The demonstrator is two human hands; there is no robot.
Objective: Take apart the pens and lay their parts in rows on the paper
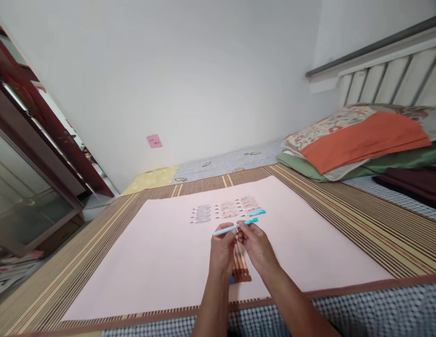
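Note:
A slim light-blue pen (225, 230) with a brighter turquoise end lies across both my hands, above the paper. My left hand (223, 250) pinches its paler part from below. The fingers of my right hand (258, 245) close around it near the turquoise end. Beyond my hands, a similar turquoise pen (256, 213) lies on the large pale pink sheet (161, 262). Next to it are rows of pinkish pens (227, 213) and greyish pens (203, 214), their dark tips pointing left. Several brown wooden pencils (241, 267) lie beneath my wrists, partly hidden, with something blue (232, 279) beside them.
The sheet rests on a striped mat (344, 220) over checked bedding (389, 306). Folded orange and floral bedding (365, 140) is piled at the right, below a radiator (389, 84). A white wall with a pink note (154, 141) stands behind; a dark red door frame (59, 121) is at the left.

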